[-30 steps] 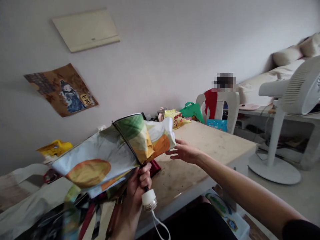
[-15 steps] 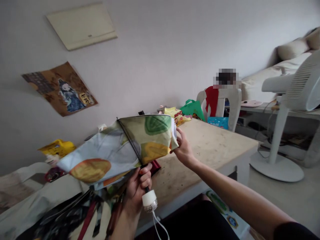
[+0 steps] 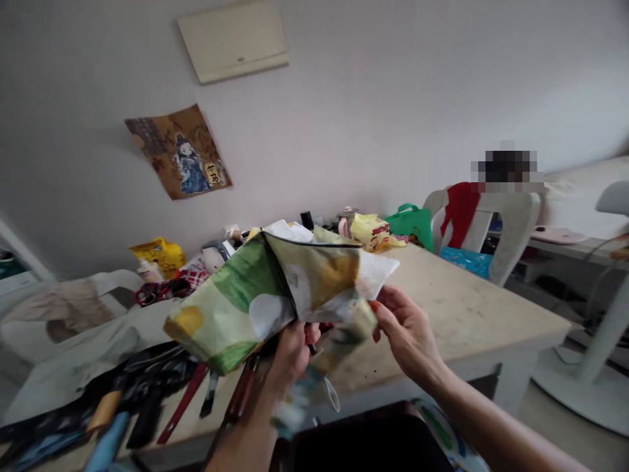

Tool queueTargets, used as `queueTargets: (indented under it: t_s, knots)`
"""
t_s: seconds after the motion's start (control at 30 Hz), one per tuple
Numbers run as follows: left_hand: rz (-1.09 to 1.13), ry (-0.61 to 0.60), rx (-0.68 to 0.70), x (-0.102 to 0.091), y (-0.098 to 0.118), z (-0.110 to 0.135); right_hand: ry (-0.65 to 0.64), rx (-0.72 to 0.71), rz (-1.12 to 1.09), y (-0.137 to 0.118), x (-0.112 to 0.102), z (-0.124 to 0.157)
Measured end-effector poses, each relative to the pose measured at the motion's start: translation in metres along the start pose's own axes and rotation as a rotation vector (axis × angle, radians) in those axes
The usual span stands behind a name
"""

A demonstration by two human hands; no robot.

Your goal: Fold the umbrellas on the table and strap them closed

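Observation:
A folding umbrella (image 3: 236, 295) with a green, yellow and pale patterned canopy hangs loosely gathered above the table. My left hand (image 3: 295, 347) is closed around it just below the canopy; the handle is mostly hidden behind hand and fabric. At the right end, my right hand (image 3: 410, 328) pinches an edge of the canopy between thumb and fingers. Below the hands, a loose flap of the fabric is smeared by motion. The white wrist cord (image 3: 333, 395) dangles beneath. To the left of my left forearm, several folded umbrellas (image 3: 147, 413) lie on the table.
The table (image 3: 472, 301) stretches right. Along the wall are a yellow bag (image 3: 160, 257), a yellow snack packet (image 3: 369, 231) and a green bag (image 3: 410, 223). A white chair (image 3: 521, 229) with red cloth, a person behind it, and a fan stand (image 3: 602, 341) are at right.
The umbrella has turned, showing different panels, and its handle has swung out of clear sight. My right hand has moved to another canopy edge. The view has shifted left.

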State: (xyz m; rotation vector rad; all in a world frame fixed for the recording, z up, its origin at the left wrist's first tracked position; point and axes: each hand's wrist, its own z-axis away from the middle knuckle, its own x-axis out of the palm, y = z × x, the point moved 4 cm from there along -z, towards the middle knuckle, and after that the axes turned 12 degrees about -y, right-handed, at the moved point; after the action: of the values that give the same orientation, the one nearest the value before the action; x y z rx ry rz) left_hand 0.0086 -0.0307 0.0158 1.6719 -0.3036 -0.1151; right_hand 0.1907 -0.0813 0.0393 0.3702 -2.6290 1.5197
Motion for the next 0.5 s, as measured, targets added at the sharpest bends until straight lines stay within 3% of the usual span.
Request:
queueTargets:
  t_s: [0.13, 0.27, 0.4, 0.5]
  knots:
    - [0.147, 0.042, 0.013, -0.003, 0.002, 0.003, 0.015, 0.114, -0.104, -0.001, -0.008, 0.000]
    - [0.291, 0.063, 0.083, -0.010, 0.002, 0.007, -0.079, 0.183, -0.190, -0.001, -0.014, 0.002]
    - [0.266, 0.107, 0.109, -0.019, -0.001, 0.009, -0.180, 0.179, -0.020, -0.009, -0.014, 0.010]
    - [0.245, 0.135, 0.072, -0.023, -0.005, 0.008, -0.134, 0.218, 0.119, -0.014, -0.017, 0.014]
